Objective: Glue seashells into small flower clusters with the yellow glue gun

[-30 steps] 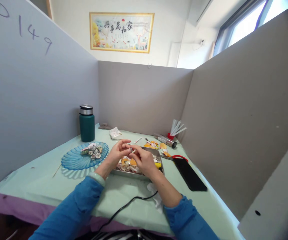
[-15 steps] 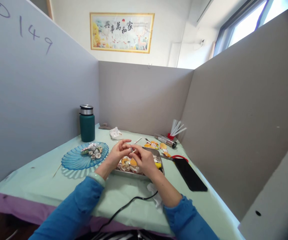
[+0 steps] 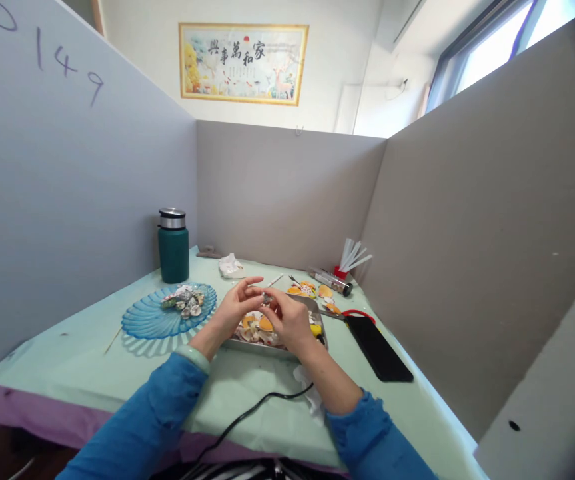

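Both my hands meet above a metal tray [image 3: 262, 350] in the middle of the table. Between their fingertips is a small grey-white piece [image 3: 266, 299], too small to name. My left hand [image 3: 237, 310] touches it from the left with thumb and fingers, the upper finger stretched out. On the other side my right hand [image 3: 291, 323] pinches the same piece. Under the hands, orange rounds [image 3: 266, 325] and patterned fabric-like scraps [image 3: 254, 335] fill the tray. To the left, a blue scalloped plate [image 3: 140, 317] bears a small heap of patterned pieces [image 3: 187, 301].
A green bottle [image 3: 173, 247] stands behind the plate. At right lie a black phone [image 3: 380, 350] and red-handled scissors [image 3: 360, 313]. Farther back are a clear tube [image 3: 332, 280], white sticks [image 3: 352, 257] in a red holder and crumpled scraps [image 3: 230, 267]. A black cable [image 3: 262, 403] crosses the front.
The small piece has been turned slightly between the fingertips and shows more of its grey side. Both hands stay in nearly the same place.
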A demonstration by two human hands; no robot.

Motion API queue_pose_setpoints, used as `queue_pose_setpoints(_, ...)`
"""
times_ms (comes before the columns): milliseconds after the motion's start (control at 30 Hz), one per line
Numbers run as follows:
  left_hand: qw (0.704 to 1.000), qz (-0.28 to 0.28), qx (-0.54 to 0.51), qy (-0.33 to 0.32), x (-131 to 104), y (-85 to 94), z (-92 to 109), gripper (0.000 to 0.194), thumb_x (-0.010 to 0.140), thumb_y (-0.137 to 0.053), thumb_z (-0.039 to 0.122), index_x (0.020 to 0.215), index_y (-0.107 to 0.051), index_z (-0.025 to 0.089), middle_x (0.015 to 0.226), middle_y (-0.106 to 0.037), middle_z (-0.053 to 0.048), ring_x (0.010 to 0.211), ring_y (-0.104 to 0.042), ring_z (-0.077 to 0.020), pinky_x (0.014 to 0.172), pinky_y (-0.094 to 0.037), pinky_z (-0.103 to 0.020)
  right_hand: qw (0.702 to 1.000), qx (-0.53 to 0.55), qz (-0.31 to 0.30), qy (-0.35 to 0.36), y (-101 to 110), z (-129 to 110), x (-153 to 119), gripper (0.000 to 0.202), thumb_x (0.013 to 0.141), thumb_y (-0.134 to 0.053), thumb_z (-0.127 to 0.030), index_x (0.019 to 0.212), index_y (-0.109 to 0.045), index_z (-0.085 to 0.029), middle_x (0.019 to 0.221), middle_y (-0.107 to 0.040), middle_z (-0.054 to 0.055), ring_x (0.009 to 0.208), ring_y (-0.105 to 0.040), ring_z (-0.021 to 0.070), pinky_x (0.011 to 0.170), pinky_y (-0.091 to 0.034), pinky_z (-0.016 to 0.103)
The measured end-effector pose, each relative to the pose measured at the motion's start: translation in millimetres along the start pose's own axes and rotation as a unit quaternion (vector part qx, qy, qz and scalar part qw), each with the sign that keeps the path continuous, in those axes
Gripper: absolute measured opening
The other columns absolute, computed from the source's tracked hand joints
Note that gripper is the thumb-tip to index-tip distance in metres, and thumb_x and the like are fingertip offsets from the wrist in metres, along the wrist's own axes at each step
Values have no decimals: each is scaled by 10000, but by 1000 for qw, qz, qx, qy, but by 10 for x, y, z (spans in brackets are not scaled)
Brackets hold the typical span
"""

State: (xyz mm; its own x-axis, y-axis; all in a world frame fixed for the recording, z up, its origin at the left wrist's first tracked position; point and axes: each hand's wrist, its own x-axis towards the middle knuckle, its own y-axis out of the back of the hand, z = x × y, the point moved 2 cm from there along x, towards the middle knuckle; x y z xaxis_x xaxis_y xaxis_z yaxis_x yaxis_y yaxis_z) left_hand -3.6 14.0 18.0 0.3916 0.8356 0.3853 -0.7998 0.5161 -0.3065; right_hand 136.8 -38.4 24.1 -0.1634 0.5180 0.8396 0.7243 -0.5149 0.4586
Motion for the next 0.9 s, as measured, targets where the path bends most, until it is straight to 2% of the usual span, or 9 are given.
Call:
queue_pose_setpoints(100, 1000, 1, -16, 9, 1, 6, 2, 543, 657, -759, 217, 1143, -522, 170, 876, -663, -30, 712, -637, -127, 668, -499, -241, 1000, -11, 2, -6, -17, 32, -12, 295, 862, -573, -300, 1135, -604, -194, 851, -697, 41, 646, -614, 137, 646, -462, 235)
queue_pose_setpoints(267, 1000, -6, -26, 13, 17, 28, -19, 543, 664, -758, 238, 1145, -519, 157, 849, -679, -45, 711, -651, -148, 667, -515, -262, 1000, -11, 3, 3, -40, 77, -28, 303, 869, -533, -236, 1164, -594, -197, 1023, -691, 65, 809, -656, 156, 752, -495, 260)
queue_pose_setpoints(500, 999, -11, -28, 11, 12, 38, -19, 507, 687, -743, 259, 1131, -526, 145, 817, -698, -55, 703, -663, -158, 701, -523, -290, 1000, -16, 6, 9, -44, 89, -30, 305, 882, -522, -271, 1167, -595, -187, 1058, -686, 85, 876, -658, 185, 767, -504, 281)
queue_pose_setpoints(633, 1000, -12, -19, 12, 12, 23, -17, 499, 688, -742, 265, 1125, -532, 147, 814, -693, -50, 701, -656, -153, 703, -522, -295, 1000, -18, 3, 14, -45, 88, -31, 294, 883, -502, -234, 1156, -597, -185, 1060, -685, 87, 885, -656, 189, 780, -498, 284)
queue_pose_setpoints(800, 999, 37, 31, -12, 17, 17, -11, 487, 647, -766, 255, 1081, -569, 155, 883, -660, -44, 750, -631, -146, 666, -515, -262, 1000, -24, 2, 12, -42, 81, -25, 291, 865, -496, -187, 1135, -605, -176, 1033, -691, 86, 851, -655, 183, 776, -493, 283)
queue_pose_setpoints(900, 997, 51, 46, -39, 23, 25, -1, 472, 625, -775, 240, 1050, -587, 158, 810, -627, -11, 745, -613, -139, 652, -508, -249, 1000, -27, -3, 8, -44, 75, -26, 280, 862, -507, -196, 1122, -608, -178, 1016, -692, 82, 825, -651, 180, 756, -489, 278)
